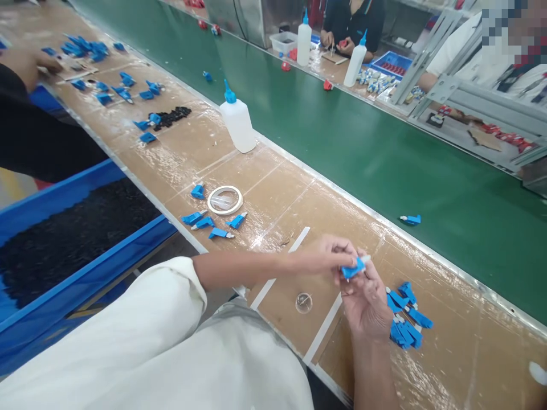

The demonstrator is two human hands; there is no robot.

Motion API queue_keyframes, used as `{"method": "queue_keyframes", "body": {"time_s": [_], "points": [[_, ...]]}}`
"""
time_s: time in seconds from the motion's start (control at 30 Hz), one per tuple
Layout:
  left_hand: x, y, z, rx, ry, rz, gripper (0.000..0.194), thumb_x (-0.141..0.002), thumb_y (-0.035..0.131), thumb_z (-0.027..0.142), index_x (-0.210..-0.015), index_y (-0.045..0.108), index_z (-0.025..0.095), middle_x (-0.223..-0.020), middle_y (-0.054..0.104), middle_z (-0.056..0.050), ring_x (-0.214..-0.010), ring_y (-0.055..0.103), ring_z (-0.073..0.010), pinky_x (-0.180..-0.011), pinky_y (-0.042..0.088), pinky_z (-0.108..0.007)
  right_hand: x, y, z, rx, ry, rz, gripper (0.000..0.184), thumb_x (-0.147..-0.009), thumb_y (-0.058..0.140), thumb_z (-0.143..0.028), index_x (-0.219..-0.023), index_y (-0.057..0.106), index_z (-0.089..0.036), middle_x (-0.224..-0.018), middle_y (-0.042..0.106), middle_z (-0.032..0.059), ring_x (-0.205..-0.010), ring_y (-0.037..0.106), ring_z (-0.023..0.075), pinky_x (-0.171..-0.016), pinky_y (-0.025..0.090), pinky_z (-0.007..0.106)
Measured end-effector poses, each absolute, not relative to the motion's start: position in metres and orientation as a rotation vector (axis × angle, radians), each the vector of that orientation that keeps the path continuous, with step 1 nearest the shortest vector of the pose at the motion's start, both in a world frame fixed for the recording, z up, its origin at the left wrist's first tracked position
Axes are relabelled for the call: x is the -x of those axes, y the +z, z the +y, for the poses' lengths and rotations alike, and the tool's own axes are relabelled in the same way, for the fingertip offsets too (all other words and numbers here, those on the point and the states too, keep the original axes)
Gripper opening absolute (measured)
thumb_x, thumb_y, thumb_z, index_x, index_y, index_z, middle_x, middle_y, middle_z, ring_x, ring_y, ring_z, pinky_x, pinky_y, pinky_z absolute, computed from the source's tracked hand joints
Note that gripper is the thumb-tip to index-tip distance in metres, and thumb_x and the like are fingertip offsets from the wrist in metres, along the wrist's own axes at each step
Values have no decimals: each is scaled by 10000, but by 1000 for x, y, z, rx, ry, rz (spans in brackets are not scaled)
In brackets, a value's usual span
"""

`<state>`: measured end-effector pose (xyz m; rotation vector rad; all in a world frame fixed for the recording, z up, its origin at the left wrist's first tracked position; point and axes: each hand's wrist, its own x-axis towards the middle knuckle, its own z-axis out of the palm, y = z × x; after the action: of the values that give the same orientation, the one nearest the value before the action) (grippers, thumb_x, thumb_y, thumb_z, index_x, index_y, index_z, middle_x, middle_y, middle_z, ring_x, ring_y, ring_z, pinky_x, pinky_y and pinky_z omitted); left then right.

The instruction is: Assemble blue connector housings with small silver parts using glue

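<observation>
A small blue plastic part with a white tip [352, 269] is held between my two hands above the workbench. My left hand [331, 253] reaches in from the left, its fingers closed on the part. From below, my right hand [367, 299] grips the same part near its white end; some fingertips are hidden. A pile of similar blue parts [405, 330] lies just right of my right hand. Below my left hand, a small round clear dish [303, 303] rests between two white tape strips. Several more blue parts [220, 233] lie left around a white ring [225, 200].
A white bottle with a blue nozzle [239, 122] stands by the green conveyor belt [342, 148], which carries a blue part [411, 220]. At left are black pieces [173, 117], a blue bin [25, 213] and a co-worker's hand [29, 65]. Other people work across the belt.
</observation>
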<state>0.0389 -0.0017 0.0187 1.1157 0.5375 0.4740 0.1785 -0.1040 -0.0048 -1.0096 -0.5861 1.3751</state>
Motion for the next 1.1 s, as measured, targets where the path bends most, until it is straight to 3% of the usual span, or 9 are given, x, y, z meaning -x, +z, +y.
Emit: {"method": "queue_keyframes", "body": {"time_s": [0.1, 0.2, 0.33, 0.4, 0.5, 0.63, 0.87, 1.0, 1.1], "points": [[-62, 21, 67, -1547, 450, 926, 287, -925, 583, 388, -864, 663, 120, -843, 706, -76, -692, 653, -130, -656, 521, -245, -187, -2, -103, 1022, 1337, -550, 576, -668, 867, -507, -1176, 726, -277, -890, 582, 11, -672, 509, 120, -529, 463, 226], [-83, 26, 136, -2012, 393, 1515, 231, -924, 581, 303, -1052, 700, 153, -1087, 724, -119, -1027, 681, -225, -873, 515, -299, -192, -2, -105, 1019, 1313, -542, 528, -640, 897, -454, -1107, 748, -258, -845, 575, -1, -652, 501, 105, -524, 456, 206], [-102, 34, 176, -2148, 373, 1646, 398, -927, 578, 263, -1256, 612, 42, -1318, 594, -275, -1279, 548, -379, -1028, 453, -457, -191, -7, -109, 1008, 1326, -540, 443, -626, 912, -427, -986, 757, -222, -729, 563, -16, -608, 500, 103, -514, 447, 204], [-116, 33, 175, -2240, 392, 1632, 471, -976, 513, 321, -1328, 553, 11, -1406, 505, -309, -1368, 444, -409, -1070, 418, -488, -189, -9, -111, 1002, 1317, -526, 391, -648, 901, -417, -950, 751, -217, -675, 544, -27, -588, 493, 102, -505, 435, 202], [-156, 26, 158, -2424, 374, 1400, 453, -1008, 460, 382, -1351, 568, 105, -1444, 493, -212, -1374, 430, -333, -1087, 414, -407, -187, -9, -115, 1002, 1312, -504, 336, -685, 881, -432, -900, 741, -215, -650, 536, -30, -568, 486, 98, -498, 422, 202], [-219, 7, 128, -2551, 230, 1027, 398, -905, 626, 272, -1302, 635, 250, -1322, 587, -95, -1253, 532, -250, -991, 476, -314, -184, -4, -117, 1027, 1277, -475, 361, -648, 891, -469, -837, 730, -207, -624, 527, -33, -537, 458, 93, -475, 395, 206], [-241, -2, 106, -2511, 319, 896, 326, -764, 652, 28, -1060, 743, 134, -1180, 662, -170, -1204, 575, -293, -1024, 456, -358, -193, 4, -112, 1025, 1225, -498, 333, -667, 867, -449, -708, 646, -203, -644, 486, -36, -553, 425, 93, -459, 361, 207], [-203, 2, 106, -2395, 422, 873, 340, -869, 609, 123, -1188, 718, 167, -1158, 704, -118, -1082, 635, -232, -939, 491, -318, -206, 5, -114, 1106, 1094, -563, 337, -683, 847, -476, -723, 647, -208, -640, 494, -39, -541, 432, 97, -460, 350, 217], [-153, -4, 100, -2062, 557, 786, 382, -894, 638, 231, -1266, 670, 150, -1027, 718, -80, -900, 651, -159, -832, 502, -277, -211, 0, -114, 1345, 859, -697, 345, -698, 829, -499, -774, 682, -197, -687, 595, -9, -584, 500, 119, -515, 399, 240]]}}
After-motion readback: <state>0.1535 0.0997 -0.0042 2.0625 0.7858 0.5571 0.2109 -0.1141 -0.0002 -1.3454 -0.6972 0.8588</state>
